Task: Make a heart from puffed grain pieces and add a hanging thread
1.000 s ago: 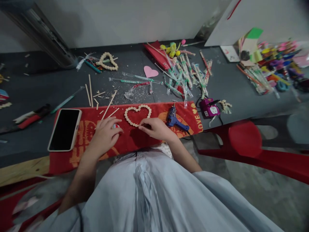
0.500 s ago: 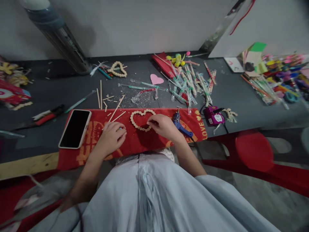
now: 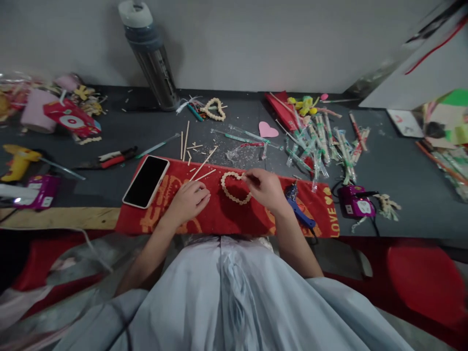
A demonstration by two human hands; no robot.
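Observation:
A heart-shaped outline made of small pale stick pieces lies on the red cloth. My right hand is closed in a pinch at the top of the heart and covers its right lobe. Whatever is between those fingertips is too small to make out. My left hand rests palm down on the cloth, left of the heart, its fingers loosely bent and apart. Thin wooden sticks lie just beyond its fingers. To the right of my right forearm is a blue glue gun.
A phone lies on the cloth's left side. Behind are a smaller stick heart, a pink paper heart, wrapped sticks and a tall bottle. Pliers and a yellow glue gun sit left; a purple box sits right.
The view has shifted left, bringing the yellow glue gun into sight. My right fingertips have moved from inside the heart up to its top edge. My left hand stays on the cloth.

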